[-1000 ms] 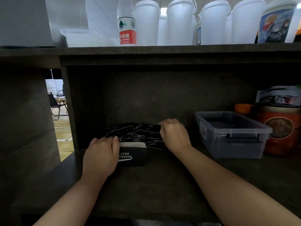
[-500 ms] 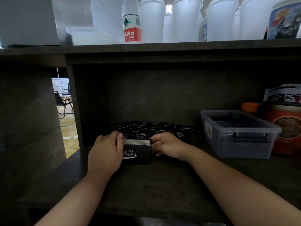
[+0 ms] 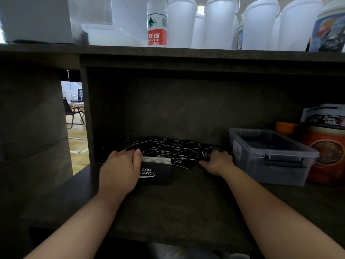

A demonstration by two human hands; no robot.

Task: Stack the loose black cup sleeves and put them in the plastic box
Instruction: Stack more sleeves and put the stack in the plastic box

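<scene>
A stack of black cup sleeves [image 3: 155,172] stands on edge on the dark shelf, white lettering facing me. My left hand [image 3: 120,169] grips its left end, thumb over the top edge. Behind it lies a loose spread of black cup sleeves [image 3: 168,149] against the back wall. My right hand [image 3: 216,162] is at the right end of that spread, fingers curled round one loose sleeve [image 3: 204,155]. The clear plastic box [image 3: 270,157] sits open to the right of my right hand, apart from it.
An orange-red canister [image 3: 326,156] and a printed bag [image 3: 324,114] stand right of the box. The shelf above [image 3: 168,53] carries white cups [image 3: 220,23] and a water bottle [image 3: 157,25]. A side panel [image 3: 87,116] walls the left.
My right hand left the right end of the stack and moved right to the loose sleeves near the box, closing on one. My left hand stayed on the stack.
</scene>
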